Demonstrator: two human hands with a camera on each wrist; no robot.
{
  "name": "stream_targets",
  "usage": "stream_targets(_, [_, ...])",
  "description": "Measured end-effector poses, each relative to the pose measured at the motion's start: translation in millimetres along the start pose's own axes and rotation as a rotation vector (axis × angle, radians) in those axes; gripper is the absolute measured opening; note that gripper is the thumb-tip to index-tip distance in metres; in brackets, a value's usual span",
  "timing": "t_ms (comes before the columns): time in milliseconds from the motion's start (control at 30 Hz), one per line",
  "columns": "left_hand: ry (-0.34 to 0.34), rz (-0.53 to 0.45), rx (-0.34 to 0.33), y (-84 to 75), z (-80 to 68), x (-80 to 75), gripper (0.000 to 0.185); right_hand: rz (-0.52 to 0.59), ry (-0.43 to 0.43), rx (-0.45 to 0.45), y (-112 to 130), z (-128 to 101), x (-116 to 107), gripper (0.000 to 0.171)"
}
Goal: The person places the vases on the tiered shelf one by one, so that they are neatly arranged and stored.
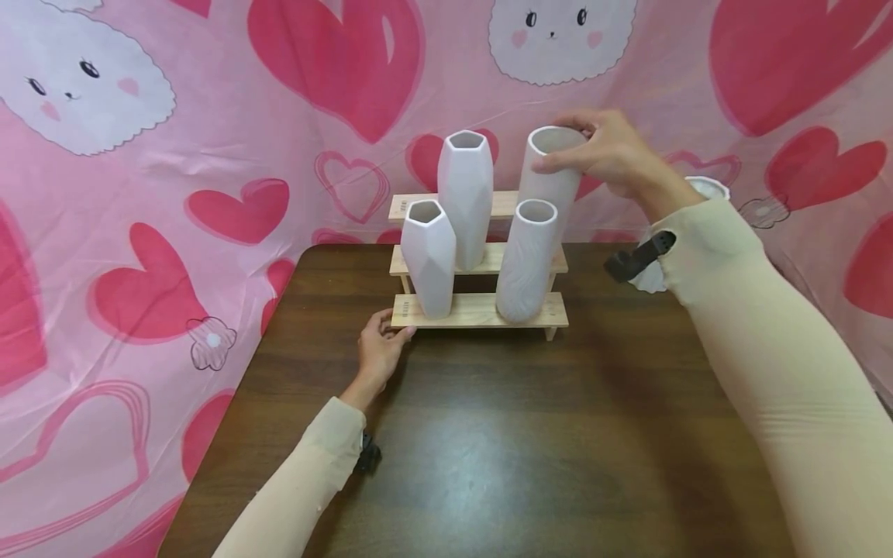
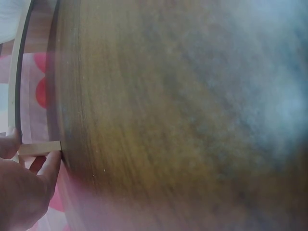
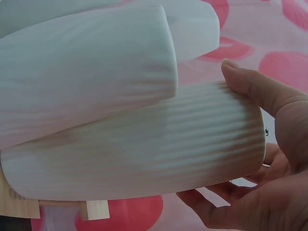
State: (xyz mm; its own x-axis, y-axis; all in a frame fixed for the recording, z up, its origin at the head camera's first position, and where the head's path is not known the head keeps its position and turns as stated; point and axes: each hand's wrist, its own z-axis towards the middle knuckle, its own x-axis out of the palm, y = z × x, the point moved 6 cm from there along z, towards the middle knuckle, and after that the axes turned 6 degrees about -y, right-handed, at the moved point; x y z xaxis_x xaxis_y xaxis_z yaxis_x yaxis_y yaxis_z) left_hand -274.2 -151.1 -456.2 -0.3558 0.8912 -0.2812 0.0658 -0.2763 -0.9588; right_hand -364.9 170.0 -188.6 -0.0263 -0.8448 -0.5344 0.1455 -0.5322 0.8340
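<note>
My right hand [image 1: 605, 151] grips a tall ribbed white vase [image 1: 544, 177] near its rim, thumb on the near side and fingers round the back. In the right wrist view that ribbed vase [image 3: 144, 149] has its base beside the wood; whether it bears on a shelf I cannot tell. A tiered wooden stand [image 1: 474, 310] also carries a shorter patterned white vase [image 1: 528, 260] at front right, a short faceted vase [image 1: 430, 260] at front left and a taller faceted vase [image 1: 466, 198] behind. My left hand [image 1: 380, 349] pinches the stand's front left corner, fingers against a leg [image 2: 41, 148].
Another white object with a wavy rim [image 1: 708, 187] stands right of the stand, mostly hidden behind my right forearm. The brown table [image 1: 474, 449] stretches toward me from the stand. A pink cloth with hearts [image 1: 230, 116] hangs behind and at both sides.
</note>
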Motion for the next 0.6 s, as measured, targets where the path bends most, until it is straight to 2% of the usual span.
stream_targets(600, [0.001, -0.026, 0.013, -0.9, 1.2, -0.1, 0.047, -0.087, 0.048, 0.006, -4.1, 0.7, 6.2, 0.080])
